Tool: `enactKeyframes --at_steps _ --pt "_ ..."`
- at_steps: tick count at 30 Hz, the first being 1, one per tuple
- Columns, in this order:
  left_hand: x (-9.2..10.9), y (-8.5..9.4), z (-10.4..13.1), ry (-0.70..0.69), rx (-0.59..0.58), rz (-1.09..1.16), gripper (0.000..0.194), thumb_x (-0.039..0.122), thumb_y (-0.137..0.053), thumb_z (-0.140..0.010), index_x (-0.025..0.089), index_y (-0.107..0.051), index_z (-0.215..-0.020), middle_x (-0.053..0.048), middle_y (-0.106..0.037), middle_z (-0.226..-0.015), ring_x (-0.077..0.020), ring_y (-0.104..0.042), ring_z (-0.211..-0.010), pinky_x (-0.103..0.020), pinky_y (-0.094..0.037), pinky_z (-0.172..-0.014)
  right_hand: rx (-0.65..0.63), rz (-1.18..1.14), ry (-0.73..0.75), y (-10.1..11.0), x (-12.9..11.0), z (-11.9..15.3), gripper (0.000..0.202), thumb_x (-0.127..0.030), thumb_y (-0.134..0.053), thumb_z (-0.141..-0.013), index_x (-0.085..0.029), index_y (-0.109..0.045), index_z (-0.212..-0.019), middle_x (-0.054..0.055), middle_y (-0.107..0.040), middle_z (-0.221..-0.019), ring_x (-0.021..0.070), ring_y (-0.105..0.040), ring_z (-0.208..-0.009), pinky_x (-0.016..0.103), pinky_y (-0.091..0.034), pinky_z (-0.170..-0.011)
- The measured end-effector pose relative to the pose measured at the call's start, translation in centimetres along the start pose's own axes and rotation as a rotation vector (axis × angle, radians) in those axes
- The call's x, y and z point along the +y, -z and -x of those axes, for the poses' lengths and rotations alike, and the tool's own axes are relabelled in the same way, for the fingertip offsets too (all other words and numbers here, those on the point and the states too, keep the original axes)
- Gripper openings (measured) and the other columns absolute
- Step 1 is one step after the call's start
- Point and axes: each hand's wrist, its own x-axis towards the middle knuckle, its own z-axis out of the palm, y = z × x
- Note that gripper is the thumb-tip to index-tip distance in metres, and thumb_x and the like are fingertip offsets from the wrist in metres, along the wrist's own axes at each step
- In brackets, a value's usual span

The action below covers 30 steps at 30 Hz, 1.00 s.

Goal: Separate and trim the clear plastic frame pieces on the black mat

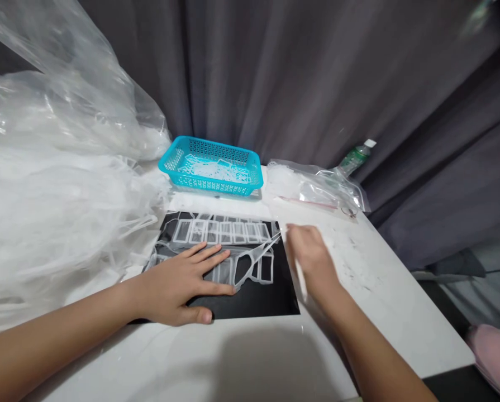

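Observation:
A black mat [258, 304] lies on the white table, with a translucent white sheet of cut-out frames [227, 231] spread over it. My left hand [182, 285] is pressed flat on the sheet and mat, fingers spread. At the mat's right edge my right hand [310, 254] is closed around a thin white tool [300, 282]. A narrow strip of the sheet stretches up to the right, its end close to my right fingertips; whether they pinch it is too small to tell.
Behind the mat stands a blue basket [214, 187] with white pieces inside. A heap of white material and plastic [57, 223] fills the left. Clear bags [312, 187] and a green bottle [356, 159] lie at the back right.

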Motion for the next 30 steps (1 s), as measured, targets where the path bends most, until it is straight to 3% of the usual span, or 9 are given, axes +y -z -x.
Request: enactKeyframes --at_steps 4,7,9,11,14,16,20,25,30 --pt "0.1 -0.2 0.0 -0.024 0.024 -0.012 0.061 0.060 -0.052 -0.084 0.044 -0.036 -0.140 -0.003 0.000 -0.157 -0.0417 -0.013 -0.139 -0.062 -0.014 -0.109 0.020 0.377 -0.285 3.0 4.1 -0.3 0.013 -0.007 -0.043 -0.079 -0.016 -0.051 -0.079 0.013 -0.054 -0.073 0.0276 -0.046 -0.077 0.037 -0.038 -0.071" --pt "0.2 0.4 0.3 -0.053 0.061 -0.033 0.062 0.061 -0.053 -0.084 0.044 -0.035 -0.140 -0.003 0.001 -0.156 -0.0428 -0.012 -0.139 -0.064 -0.011 -0.109 -0.067 0.460 -0.338 3.6 4.6 0.0 0.011 -0.007 -0.046 -0.077 -0.015 -0.054 -0.076 0.012 -0.058 -0.071 0.0252 -0.050 -0.072 0.036 -0.038 -0.070" --pt "0.1 1.1 0.7 -0.074 0.071 -0.044 0.063 0.062 -0.053 -0.083 0.045 -0.035 -0.140 -0.004 0.001 -0.156 -0.0436 -0.013 -0.139 -0.066 -0.008 -0.107 -0.109 0.267 -0.255 3.1 3.3 -0.2 0.011 -0.015 -0.048 -0.082 -0.016 -0.057 -0.076 0.011 -0.062 -0.076 0.0227 -0.054 -0.073 0.034 -0.039 -0.071" --pt "-0.2 1.9 1.2 -0.094 0.050 -0.055 0.064 0.062 -0.055 -0.081 0.044 -0.036 -0.140 -0.005 0.000 -0.156 -0.0441 -0.014 -0.138 -0.068 -0.006 -0.106 -0.192 -0.101 -0.177 1.8 0.9 -0.7 0.015 -0.025 -0.048 -0.086 -0.018 -0.060 -0.080 0.007 -0.065 -0.080 0.0187 -0.057 -0.074 0.029 -0.042 -0.068" --pt "-0.8 2.4 1.8 -0.120 0.008 -0.056 0.064 0.062 -0.057 -0.080 0.043 -0.038 -0.139 -0.006 -0.004 -0.156 -0.0428 -0.015 -0.138 -0.067 -0.005 -0.107 -0.414 -0.638 -0.195 -0.9 -3.0 -1.5 0.018 -0.034 -0.054 -0.085 -0.018 -0.064 -0.083 0.002 -0.066 -0.076 0.0125 -0.057 -0.065 0.021 -0.042 -0.057" --pt "-1.0 2.3 1.9 -0.128 -0.001 -0.043 0.063 0.061 -0.057 -0.080 0.042 -0.040 -0.138 -0.007 -0.009 -0.155 -0.0410 -0.016 -0.139 -0.066 -0.003 -0.108 -0.551 -0.818 -0.234 -2.7 -4.5 -1.9 0.017 -0.033 -0.058 -0.081 -0.017 -0.064 -0.078 -0.001 -0.061 -0.064 0.0095 -0.052 -0.053 0.019 -0.039 -0.048" --pt "-1.1 1.8 1.9 -0.117 -0.008 0.004 0.059 0.059 -0.056 -0.082 0.042 -0.042 -0.137 -0.008 -0.012 -0.155 -0.0396 -0.016 -0.139 -0.065 -0.003 -0.108 -0.655 -0.932 -0.317 -4.7 -4.8 -2.1 0.014 -0.030 -0.059 -0.078 -0.017 -0.063 -0.074 -0.004 -0.055 -0.054 0.0074 -0.046 -0.042 0.017 -0.037 -0.039" --pt "-1.1 1.8 1.8 -0.107 -0.023 0.059 0.058 0.057 -0.056 -0.083 0.040 -0.043 -0.137 -0.008 -0.013 -0.155 -0.0383 -0.016 -0.139 -0.064 -0.005 -0.109 -0.664 -0.931 -0.329 -4.6 -4.4 -2.0 0.016 -0.031 -0.061 -0.078 -0.016 -0.064 -0.074 -0.004 -0.053 -0.052 0.0060 -0.043 -0.041 0.016 -0.032 -0.037" --pt "-0.9 2.1 1.6 -0.089 -0.062 0.063 0.056 0.059 -0.054 -0.084 0.040 -0.045 -0.136 -0.010 -0.016 -0.154 -0.0389 -0.017 -0.139 -0.066 -0.006 -0.108 -0.614 -0.884 -0.229 -4.5 -4.7 -2.1 0.014 -0.027 -0.062 -0.078 -0.015 -0.067 -0.073 -0.004 -0.056 -0.055 0.0044 -0.043 -0.045 0.015 -0.033 -0.044"
